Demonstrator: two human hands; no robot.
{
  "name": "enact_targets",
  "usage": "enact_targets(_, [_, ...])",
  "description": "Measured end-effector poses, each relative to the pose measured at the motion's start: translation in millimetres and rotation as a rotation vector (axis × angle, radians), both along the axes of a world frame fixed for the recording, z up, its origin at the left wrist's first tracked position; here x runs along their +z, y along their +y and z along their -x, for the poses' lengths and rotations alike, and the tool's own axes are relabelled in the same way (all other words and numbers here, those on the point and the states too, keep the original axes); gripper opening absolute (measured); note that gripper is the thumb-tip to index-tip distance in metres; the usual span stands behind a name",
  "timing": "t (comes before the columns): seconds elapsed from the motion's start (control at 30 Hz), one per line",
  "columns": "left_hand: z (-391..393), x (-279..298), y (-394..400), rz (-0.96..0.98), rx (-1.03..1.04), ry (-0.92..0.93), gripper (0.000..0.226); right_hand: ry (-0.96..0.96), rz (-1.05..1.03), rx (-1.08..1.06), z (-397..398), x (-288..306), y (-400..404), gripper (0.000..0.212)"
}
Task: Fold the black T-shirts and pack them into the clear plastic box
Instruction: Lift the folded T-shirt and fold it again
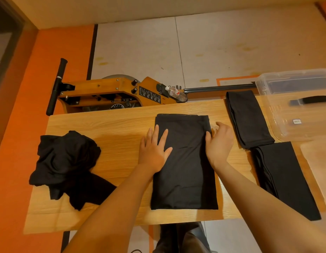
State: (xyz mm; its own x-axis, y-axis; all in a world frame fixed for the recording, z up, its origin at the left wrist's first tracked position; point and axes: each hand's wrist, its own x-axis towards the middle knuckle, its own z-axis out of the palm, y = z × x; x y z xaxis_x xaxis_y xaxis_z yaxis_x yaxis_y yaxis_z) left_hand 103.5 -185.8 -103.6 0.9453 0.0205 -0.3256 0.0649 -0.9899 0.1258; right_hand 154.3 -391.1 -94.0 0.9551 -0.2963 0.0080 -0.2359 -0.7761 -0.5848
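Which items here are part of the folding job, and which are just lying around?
Job: shirt being folded, left hand, right hand, two folded shirts, unfolded pile, clear box.
Bystanders: rowing machine, water bottle.

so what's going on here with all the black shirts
A person is folding black T-shirts on a wooden table. The left hand presses flat on the half-folded shirt in the middle, while the right hand grips its right edge. Two folded shirts, the farther one and the nearer one, lie to the right beside the clear plastic box. A crumpled pile of unfolded shirts waits on the left.
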Motion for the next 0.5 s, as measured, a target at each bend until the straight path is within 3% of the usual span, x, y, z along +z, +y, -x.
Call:
enact_targets(0.13, [1.0,-4.4,-3.1,-0.004,-0.042,-0.106,0.068,-0.142,0.165,0.365,13.8,-4.9,17.0,0.038])
enact_targets(0.27, [1.5,-10.6,2.6,-0.011,-0.063,-0.05,0.07,-0.046,0.265,0.555,38.3,-23.4,22.8,0.054])
enact_targets(0.4, [-0.5,-9.7,12.8,-0.032,-0.013,0.025,0.072,0.076,0.366,0.536,54.7,-35.7,6.5,0.072])
enact_targets(0.5, [6.7,-9.6,8.5,-0.028,0.006,-0.037,0.074,0.089,0.401,0.5,61.9,-32.7,-2.1,0.074])
